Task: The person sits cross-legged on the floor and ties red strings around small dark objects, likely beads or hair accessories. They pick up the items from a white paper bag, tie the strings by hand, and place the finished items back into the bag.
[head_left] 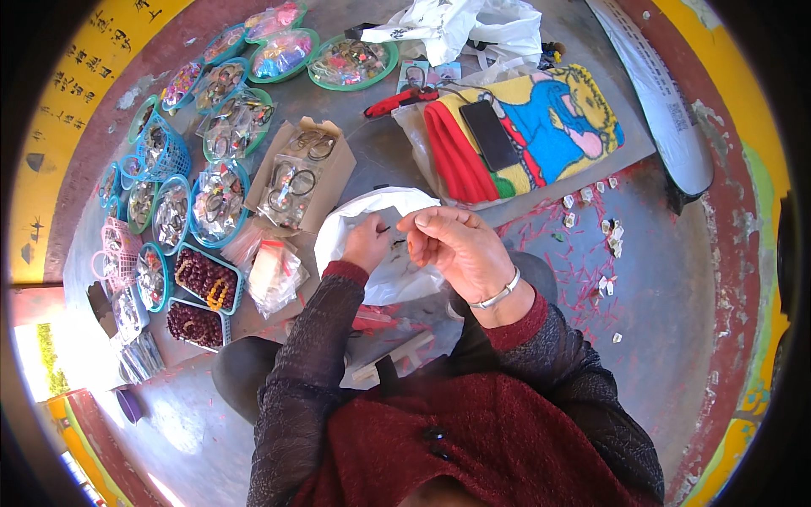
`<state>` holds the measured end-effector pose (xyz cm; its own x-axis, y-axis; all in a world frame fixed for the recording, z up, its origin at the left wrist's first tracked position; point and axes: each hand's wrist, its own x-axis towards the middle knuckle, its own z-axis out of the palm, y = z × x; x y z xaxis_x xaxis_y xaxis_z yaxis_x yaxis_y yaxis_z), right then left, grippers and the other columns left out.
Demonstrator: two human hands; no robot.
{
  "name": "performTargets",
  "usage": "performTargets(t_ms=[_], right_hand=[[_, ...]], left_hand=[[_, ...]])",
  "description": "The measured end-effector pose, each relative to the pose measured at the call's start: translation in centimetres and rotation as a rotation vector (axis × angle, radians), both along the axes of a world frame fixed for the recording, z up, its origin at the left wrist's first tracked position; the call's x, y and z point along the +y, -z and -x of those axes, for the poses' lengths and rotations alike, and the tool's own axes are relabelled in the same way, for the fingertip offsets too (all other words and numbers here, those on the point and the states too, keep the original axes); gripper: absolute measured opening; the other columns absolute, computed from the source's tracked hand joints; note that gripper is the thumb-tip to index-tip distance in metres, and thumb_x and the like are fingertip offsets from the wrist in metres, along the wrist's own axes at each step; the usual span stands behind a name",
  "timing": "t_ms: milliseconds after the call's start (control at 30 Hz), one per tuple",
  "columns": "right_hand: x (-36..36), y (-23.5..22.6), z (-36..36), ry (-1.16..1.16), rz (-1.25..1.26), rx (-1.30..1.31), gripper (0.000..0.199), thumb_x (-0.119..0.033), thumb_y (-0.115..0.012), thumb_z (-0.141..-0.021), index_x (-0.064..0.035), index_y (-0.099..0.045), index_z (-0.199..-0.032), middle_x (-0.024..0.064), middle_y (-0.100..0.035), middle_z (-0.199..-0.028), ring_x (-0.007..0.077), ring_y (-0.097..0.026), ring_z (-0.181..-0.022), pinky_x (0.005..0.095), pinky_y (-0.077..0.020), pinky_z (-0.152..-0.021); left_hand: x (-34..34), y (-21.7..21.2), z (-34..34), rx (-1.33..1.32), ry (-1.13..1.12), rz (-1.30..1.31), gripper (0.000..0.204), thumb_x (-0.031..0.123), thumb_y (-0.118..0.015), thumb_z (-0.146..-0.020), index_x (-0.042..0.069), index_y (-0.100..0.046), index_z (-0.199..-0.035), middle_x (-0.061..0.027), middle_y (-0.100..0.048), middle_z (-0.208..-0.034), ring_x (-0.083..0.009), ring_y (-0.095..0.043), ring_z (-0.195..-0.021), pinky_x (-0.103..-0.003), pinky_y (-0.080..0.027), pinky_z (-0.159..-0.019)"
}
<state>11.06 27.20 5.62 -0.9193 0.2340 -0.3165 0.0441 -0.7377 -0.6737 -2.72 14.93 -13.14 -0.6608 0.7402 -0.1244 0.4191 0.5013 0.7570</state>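
Observation:
Over a white plastic bag (384,287) spread in front of me, my two hands face each other, a small gap apart. My left hand (367,245) is closed, its fingertips by a small dark piece (383,229) that looks like the end of a cord. The fingers of my right hand (456,245) are curled, with thumb and forefinger pressed together. Whatever sits in that pinch is too small to make out. A few thin dark bits lie on the bag between the hands. A silvery bracelet (497,291) circles my right wrist.
Left of the bag stands a cardboard box (324,174) of packaged cords. Farther left are several baskets, including a blue basket (221,241), and trays of dark red beads (203,279). A black phone (488,135) lies on a colourful towel (549,127). Red scraps (583,270) litter the right floor.

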Motion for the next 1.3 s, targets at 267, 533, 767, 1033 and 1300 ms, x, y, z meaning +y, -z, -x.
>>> performTargets(t_ms=[267,533,767,1033,1300], right_hand=[[-0.4,-1.0,-0.2,-0.018,-0.009,0.028,0.020,-0.016,-0.055,-0.085,0.0013,-0.065,-0.088,0.0046,-0.060,-0.069,0.0122,-0.054,-0.063,0.0242,-0.0416,-0.060],[-0.5,-0.8,0.0,-0.030,-0.010,0.030,0.021,-0.016,-0.056,-0.085,0.0022,-0.065,-0.088,0.0054,-0.060,-0.069,0.0126,-0.054,-0.063,0.0243,-0.0416,-0.060],[0.0,-0.2,0.2,-0.017,-0.007,0.001,0.021,-0.016,-0.055,-0.085,0.0025,-0.065,-0.089,0.0055,-0.061,-0.069,0.0135,-0.054,-0.063,0.0246,-0.0419,-0.060],[-0.3,-0.2,0.3,-0.022,-0.016,-0.004,0.020,-0.015,-0.055,-0.085,0.0026,-0.065,-0.089,0.0055,-0.060,-0.069,0.0132,-0.055,-0.062,0.0243,-0.0422,-0.059],[-0.5,0.0,0.1,-0.040,-0.050,0.009,0.020,-0.016,-0.055,-0.085,0.0019,-0.065,-0.088,0.0047,-0.060,-0.069,0.0121,-0.054,-0.062,0.0234,-0.0422,-0.059]], left_hand=[[-6.5,-4.4,-0.7,-0.467,-0.271,-0.171,0.014,0.003,-0.049,-0.082,0.000,-0.057,-0.093,-0.0048,-0.060,-0.069,-0.0120,-0.061,-0.065,-0.023,-0.049,-0.057],[-3.1,1.1,-1.0,0.212,0.079,0.459,0.022,0.016,-0.045,-0.083,0.002,-0.056,-0.094,-0.0219,-0.062,-0.083,-0.0381,-0.060,-0.081,-0.046,-0.047,-0.072],[-1.1,7.0,0.6,0.224,0.133,0.540,0.025,0.022,-0.046,-0.086,0.000,-0.054,-0.095,-0.0205,-0.061,-0.086,-0.0367,-0.060,-0.082,-0.045,-0.047,-0.072],[-1.8,2.0,1.1,-0.089,0.006,0.213,0.027,0.026,-0.057,-0.078,0.000,-0.057,-0.077,-0.0160,-0.060,-0.077,-0.0287,-0.059,-0.072,-0.038,-0.047,-0.067],[-6.8,-5.1,-0.5,-1.172,-0.212,-0.581,0.017,-0.002,-0.042,-0.073,0.002,-0.052,-0.087,-0.0108,-0.057,-0.090,-0.0220,-0.058,-0.083,-0.033,-0.049,-0.075]])
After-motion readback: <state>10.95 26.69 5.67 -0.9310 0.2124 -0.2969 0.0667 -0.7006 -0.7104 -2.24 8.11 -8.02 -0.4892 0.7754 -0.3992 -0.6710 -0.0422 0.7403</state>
